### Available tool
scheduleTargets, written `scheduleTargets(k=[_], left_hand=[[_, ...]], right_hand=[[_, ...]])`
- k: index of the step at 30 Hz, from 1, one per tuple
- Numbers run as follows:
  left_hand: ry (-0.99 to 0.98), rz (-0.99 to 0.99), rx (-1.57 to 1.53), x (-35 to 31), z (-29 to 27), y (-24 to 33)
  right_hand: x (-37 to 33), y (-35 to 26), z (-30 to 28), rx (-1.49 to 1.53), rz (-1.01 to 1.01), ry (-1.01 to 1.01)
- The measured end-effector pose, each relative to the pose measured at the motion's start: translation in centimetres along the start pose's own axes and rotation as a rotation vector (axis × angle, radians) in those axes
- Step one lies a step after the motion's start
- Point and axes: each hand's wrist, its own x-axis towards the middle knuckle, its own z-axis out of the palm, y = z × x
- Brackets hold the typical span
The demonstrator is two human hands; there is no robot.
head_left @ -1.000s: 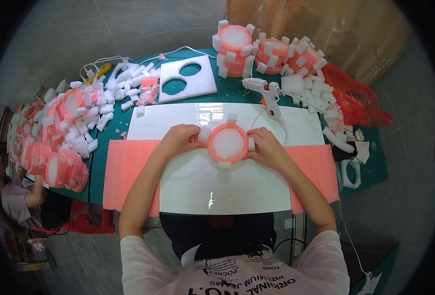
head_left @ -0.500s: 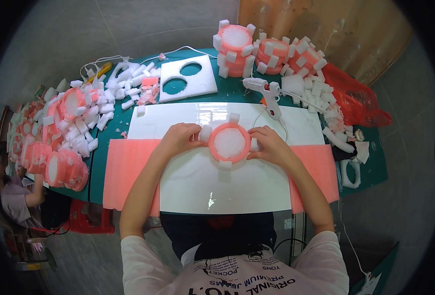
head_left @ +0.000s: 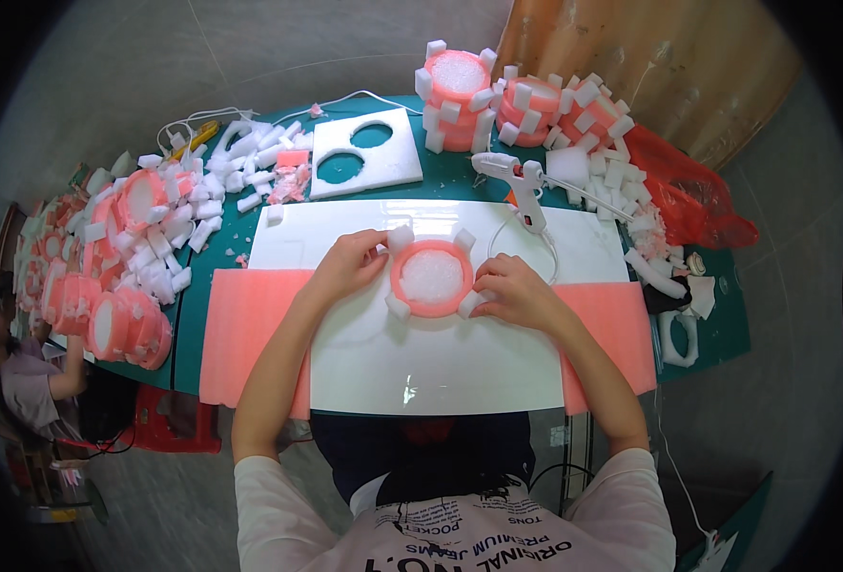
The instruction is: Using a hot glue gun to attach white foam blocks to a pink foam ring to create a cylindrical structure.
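Note:
A pink foam ring (head_left: 432, 310) with a white foam disc (head_left: 432, 275) inside it lies in front of me on a glossy white board (head_left: 431, 372). White foam blocks stick out around its rim. My left hand (head_left: 350, 265) has its fingertips closed at the upper-left block (head_left: 400, 238). On the opposite side, my right hand (head_left: 515, 292) pinches the lower-right block (head_left: 471, 304) between thumb and fingers. The upper-right block (head_left: 463, 239) and the lower-left block (head_left: 397, 305) are untouched.
A white glue gun (head_left: 517, 179) stands beyond my right hand, its cord curling onto the board. Stacked pink rings (head_left: 460, 114) stand behind it. A white foam sheet with two holes (head_left: 393, 157) lies at the back. Loose white blocks (head_left: 159, 253) crowd the left, where another person (head_left: 40, 372) sits.
The pink ring has turned clockwise by part of a turn and shifted slightly left. My right hand has moved a little left and down with its block; my left hand has barely moved.

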Motion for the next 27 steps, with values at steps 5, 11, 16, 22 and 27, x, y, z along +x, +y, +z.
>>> scheduleTargets(k=[5,11,16,22,27], left_hand=[[0.016,0.043,-0.036,-0.1,0.0,-0.1],[-0.043,0.022,-0.053,0.0,-0.4,0.3],[-0.043,0.011,-0.106,0.0,-0.4,0.6],[-0.041,-0.177,-0.253,-0.1,0.2,-1.0],[-0.252,-0.172,-0.179,0.1,-0.7,-0.1]], right_hand=[[0.1,-0.5,0.1,-0.02,0.025,0.007],[0.0,-0.9,0.4,-0.039,0.06,0.02],[0.1,-0.8,0.3,-0.022,0.076,0.046],[0.5,0.0,0.3,0.067,0.263,0.014],[-0.2,1.3,0.7,-0.055,0.225,0.139]])
